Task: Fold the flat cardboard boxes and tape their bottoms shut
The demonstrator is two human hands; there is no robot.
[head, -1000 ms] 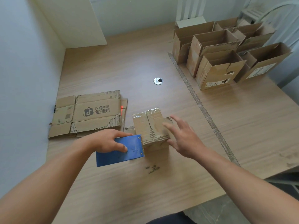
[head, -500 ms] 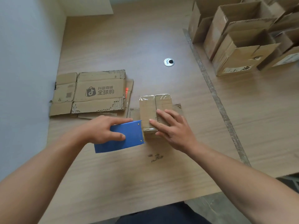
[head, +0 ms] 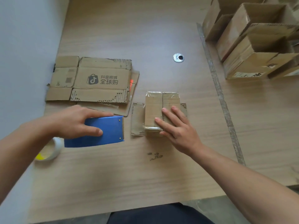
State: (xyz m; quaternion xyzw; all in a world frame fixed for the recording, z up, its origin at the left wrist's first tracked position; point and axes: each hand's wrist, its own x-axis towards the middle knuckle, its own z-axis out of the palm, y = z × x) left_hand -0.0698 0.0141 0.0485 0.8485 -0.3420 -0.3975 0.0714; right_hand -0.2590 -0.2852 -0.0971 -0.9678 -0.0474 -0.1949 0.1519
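A small folded cardboard box [head: 159, 105] stands upside down on the wooden table [head: 145, 33], clear tape running over its closed bottom flaps. My right hand [head: 176, 128] lies flat on the near part of that bottom, fingers straight. My left hand [head: 76, 121] grips a blue tape dispenser [head: 105, 131] just left of the box, a small gap between them. A roll of tape [head: 50, 149] shows under my left wrist. A stack of flat cardboard boxes [head: 92, 81] lies at the left, the top one printed with a logo.
Several folded open boxes [head: 255, 46] stand at the right rear. A metal cable grommet [head: 178, 58] sits in the table behind the box. A tape-marked seam [head: 216, 81] runs front to back on the right. A pale wall [head: 24, 46] borders the left.
My left hand has drawn the blue dispenser away to the left of the box. My right hand stays pressed on the box bottom. The camera has tilted further down.
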